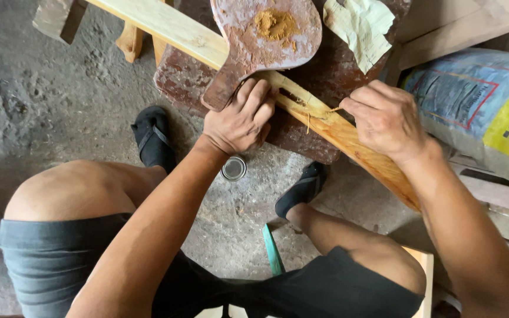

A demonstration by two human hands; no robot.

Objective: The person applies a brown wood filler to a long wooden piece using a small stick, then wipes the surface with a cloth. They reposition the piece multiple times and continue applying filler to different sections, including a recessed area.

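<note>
Rough grey concrete flooring is seen beneath everything, pitted and dusty. A long wooden slat is laid diagonally across a worn reddish block, and all other places are given from this slat.

The left hand is pressed down on the slat near its middle, fingers curled over the near edge beside a dark slot cut in the wood. The right hand is held just past the slot, toward the slat's lower end — its fingertips are closed in a pinch on a thin splinter-like sliver at the wood's surface; what exactly is pinched cannot be told.

Above the slat, resting across it, a paddle-shaped board is seen, dusted white, with a heap of ochre powder on it. A crumpled scrap of pale paper lies beyond the slat on the block. Below the slat, on the floor, a small round tin lid is set between two dark-sandalled feet — a printed sack is propped beside the slat's lower end. A teal strip is seen between the knees.
</note>
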